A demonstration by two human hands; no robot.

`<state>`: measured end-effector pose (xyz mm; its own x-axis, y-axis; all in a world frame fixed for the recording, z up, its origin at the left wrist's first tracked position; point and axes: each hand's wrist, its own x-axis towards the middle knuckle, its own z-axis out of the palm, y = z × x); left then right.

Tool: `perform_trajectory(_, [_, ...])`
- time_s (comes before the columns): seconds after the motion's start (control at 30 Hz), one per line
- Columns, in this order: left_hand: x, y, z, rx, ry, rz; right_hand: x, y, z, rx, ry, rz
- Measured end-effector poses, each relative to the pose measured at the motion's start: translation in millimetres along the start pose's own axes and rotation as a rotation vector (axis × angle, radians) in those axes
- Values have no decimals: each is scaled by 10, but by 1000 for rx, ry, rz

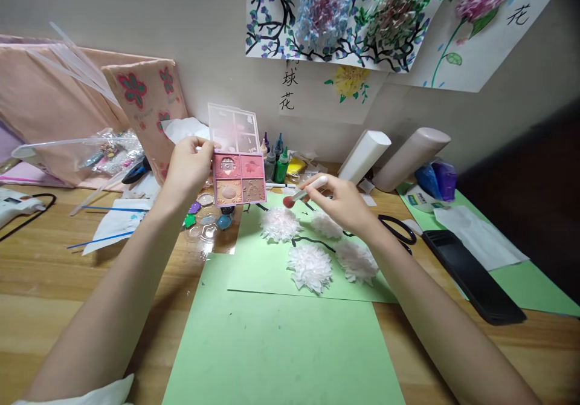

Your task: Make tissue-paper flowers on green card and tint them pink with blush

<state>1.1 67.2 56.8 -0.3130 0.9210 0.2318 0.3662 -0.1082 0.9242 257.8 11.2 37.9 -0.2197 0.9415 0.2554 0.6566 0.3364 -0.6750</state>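
My left hand point(193, 160) is closed on the left edge of a pink blush palette point(240, 178), held tilted up with its clear lid raised. Four pans in pinks and tans face me. Between the fingers of my right hand point(338, 202) is a makeup brush point(310, 190) with a white handle; its reddish tip points left, just right of the palette and apart from it. Below the brush, several fluffy white paper flowers point(310, 267) lie on a green sheet point(267, 281) marked with black branch lines.
Black scissors point(399, 231) and a black phone-like tray point(473, 275) lie at right. Behind stand small paint bottles point(281, 166) and a white cylinder point(366, 156). At left are small paint pots point(223, 221), blue sticks point(102, 240) and a glue gun point(20, 208). Flower pictures point(272, 15) hang on the wall.
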Motion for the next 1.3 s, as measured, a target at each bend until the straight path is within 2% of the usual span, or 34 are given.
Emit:
perform_trajectory(0.1, [-28,59,-4,-25,4,-29,13,38,-60,-93,45,19])
perform_trajectory(0.27, [-65,115,-1,-67,2,-42,24,119,-19,-167,-167,-9])
perform_trajectory(0.33, [-62,105,-1,-81,2,-39,24,129,-12,-193,-215,-1])
perform_trajectory(0.53, [-22,66,-12,-75,12,-21,17,93,-76,-207,-208,12])
perform_trajectory(0.7, [-21,76,-15,-86,8,-18,6,117,-118,-221,-318,10])
perform_trajectory(0.87, [-33,93,-16,-102,8,-20,3,127,-130,-173,-282,-10])
perform_trajectory(1.03, [-23,97,-27,-119,6,-6,-11,100,-157,-172,-385,-8])
perform_trajectory(1.3, [-30,120,-34,-132,12,-15,-14,108,-190,-174,-403,13])
